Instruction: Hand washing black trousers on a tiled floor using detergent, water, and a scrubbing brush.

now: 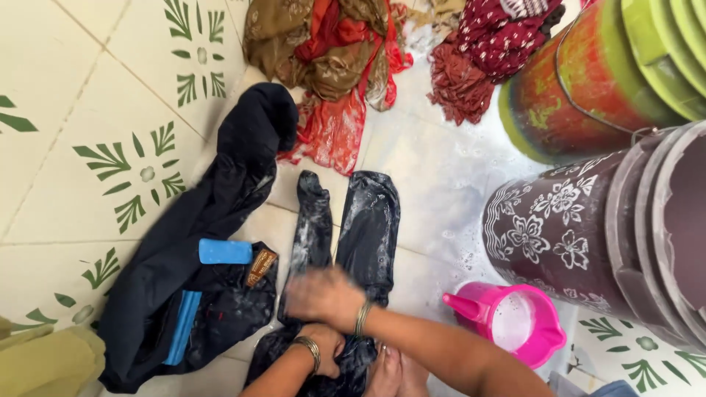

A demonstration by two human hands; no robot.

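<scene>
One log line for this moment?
left hand: pressing soapy dark wet garment | right hand: rubbing it | blue soap bar: lying nearby

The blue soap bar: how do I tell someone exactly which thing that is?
Start at the dark navy garment spread on the tiled floor, to the side of the soapy black cloth under the hands. The blue soap bar lies on top of it, beside a small brown label. It is a solid, rounded light-blue block, unlike the flat blue fabric strip lower down.
</scene>
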